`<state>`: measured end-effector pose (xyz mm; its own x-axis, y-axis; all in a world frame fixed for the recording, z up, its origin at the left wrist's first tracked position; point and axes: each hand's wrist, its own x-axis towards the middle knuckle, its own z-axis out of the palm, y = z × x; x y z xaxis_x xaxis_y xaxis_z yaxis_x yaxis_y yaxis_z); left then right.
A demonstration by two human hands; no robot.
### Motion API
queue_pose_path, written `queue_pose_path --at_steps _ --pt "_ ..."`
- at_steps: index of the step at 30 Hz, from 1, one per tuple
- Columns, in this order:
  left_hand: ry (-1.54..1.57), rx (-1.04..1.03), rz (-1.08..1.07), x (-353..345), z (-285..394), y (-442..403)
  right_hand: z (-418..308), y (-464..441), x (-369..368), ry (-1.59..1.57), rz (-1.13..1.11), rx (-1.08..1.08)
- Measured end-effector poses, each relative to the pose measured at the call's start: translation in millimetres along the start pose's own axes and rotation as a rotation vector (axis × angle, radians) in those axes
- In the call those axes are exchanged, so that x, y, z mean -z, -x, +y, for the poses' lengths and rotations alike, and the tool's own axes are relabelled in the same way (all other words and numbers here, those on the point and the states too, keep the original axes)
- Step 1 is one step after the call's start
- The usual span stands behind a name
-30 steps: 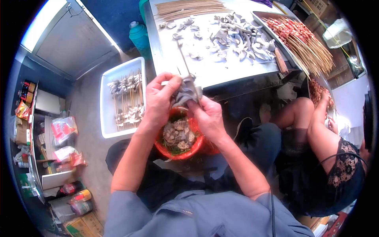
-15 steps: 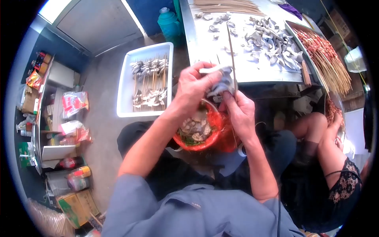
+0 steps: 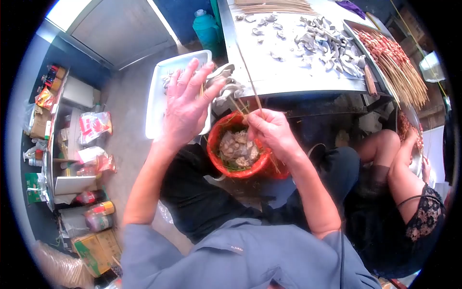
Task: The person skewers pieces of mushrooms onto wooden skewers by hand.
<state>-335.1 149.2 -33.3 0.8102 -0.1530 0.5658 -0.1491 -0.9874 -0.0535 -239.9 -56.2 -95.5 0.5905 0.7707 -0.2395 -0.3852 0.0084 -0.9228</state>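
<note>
My left hand is open with its fingers spread, over the right side of a white tray. By its fingertips are grey-white mushroom pieces, threaded on bamboo skewers. My right hand is closed in a pinch around the skewers' lower ends; one bare skewer points up towards the table. Below both hands stands a red-lined bucket with pale scraps and green bits inside. The skewered pieces lying in the tray are mostly hidden behind my left hand.
On the white table are loose mushroom pieces, a bundle of skewers and a wooden handle. A tray of red skewers stands right. Another person's arm is at the right; shelves line the left.
My left hand has moved left, off the mushroom pieces, and spread its fingers. My right hand has shifted left and slightly down with the skewers, which now tilt to the left.
</note>
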Motion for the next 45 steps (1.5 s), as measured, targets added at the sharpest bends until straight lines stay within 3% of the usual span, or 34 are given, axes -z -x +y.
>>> queue_pose_path --at_steps 5,8,12,15,16,18,19,21,26,27,30,35,38,42,44,45 --pt "-0.057 -0.096 0.043 4.2 -9.0 12.5 2.3 6.8 -8.9 0.0 -0.131 -0.038" --pt "-0.084 -0.162 -0.028 8.3 -20.7 24.8 15.3 1.3 -7.6 0.242 -0.137 0.17" --pt "-0.017 -0.023 -0.172 13.6 -64.5 60.7 10.7 -3.4 12.5 0.488 -0.077 0.139" --pt "-0.046 0.348 -0.306 0.6 -111.1 113.2 6.2 -5.6 24.6 0.565 0.05 0.216" --pt "-0.045 0.35 -0.309 -7.2 -123.5 127.3 4.5 -6.0 25.7 0.594 0.091 0.211" --pt "0.47 0.934 -0.286 -21.1 -140.1 141.2 2.6 -5.6 22.8 0.605 0.102 0.235" --pt "0.472 0.938 -0.289 -28.3 -145.0 144.0 3.5 -5.5 20.6 0.616 0.113 0.26" --pt "0.966 1.296 -0.189 -45.5 -154.1 150.6 9.8 -8.2 17.3 0.623 0.101 0.215" --pt "1.192 1.492 -0.404 -91.3 -166.9 151.9 21.6 -19.7 10.7 0.62 0.087 0.245" --pt "1.194 1.496 -0.404 -99.8 -172.1 155.2 22.3 -21.4 9.4 0.622 0.085 0.241" --pt "0.909 1.347 -0.764 -114.4 -177.4 159.5 25.5 -26.3 8.0 0.565 0.106 0.226" --pt "0.576 1.316 -0.819 -110.2 -172.1 149.6 30.9 -30.4 4.7 0.526 0.082 0.214" --pt "0.114 0.986 -0.697 -100.9 -165.2 150.2 29.1 -29.1 -1.0 0.511 0.081 0.186" --pt "0.09 0.928 -0.628 -100.8 -149.4 138.3 26.9 -27.9 -5.5 0.484 0.076 0.121" --pt "0.563 1.074 -0.739 -98.0 -137.8 124.3 28.8 -27.5 -6.6 0.42 0.073 0.122" --pt "0.566 1.07 -0.739 -111.0 -143.1 136.7 29.6 -27.2 -7.2 0.421 0.077 0.123"
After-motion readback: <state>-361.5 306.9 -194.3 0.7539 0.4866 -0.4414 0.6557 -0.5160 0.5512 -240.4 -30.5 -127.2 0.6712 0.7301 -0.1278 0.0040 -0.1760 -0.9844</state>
